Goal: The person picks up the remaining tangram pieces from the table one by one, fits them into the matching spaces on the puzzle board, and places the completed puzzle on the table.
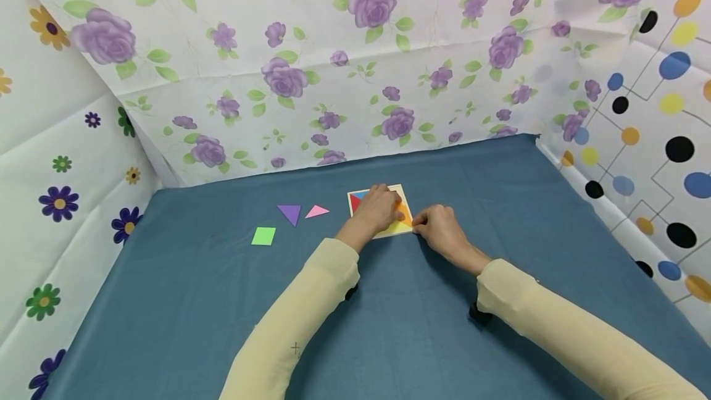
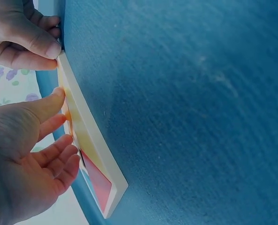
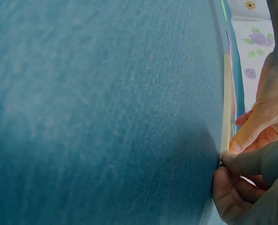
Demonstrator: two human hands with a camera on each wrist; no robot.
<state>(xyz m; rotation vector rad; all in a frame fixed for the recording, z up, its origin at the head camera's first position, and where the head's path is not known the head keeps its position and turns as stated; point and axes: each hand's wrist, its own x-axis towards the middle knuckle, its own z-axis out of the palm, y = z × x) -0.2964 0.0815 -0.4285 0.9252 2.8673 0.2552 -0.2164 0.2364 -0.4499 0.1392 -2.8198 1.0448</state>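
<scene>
A tangram board with a cream frame lies on the blue cloth, holding red, blue, yellow and orange pieces. My left hand reaches over it and hides much of its middle. In the left wrist view, this hand's thumb and fingers are loosely bent, with the thumb touching the board's top near the orange piece. At the near right corner, my right hand pinches the board's edge between thumb and fingers. Both hands are close together in the right wrist view.
Left of the board lie a pink triangle, a purple triangle and a green four-sided piece. Blue cloth covers the table. A flowered sheet hangs behind, with patterned sheets at both sides.
</scene>
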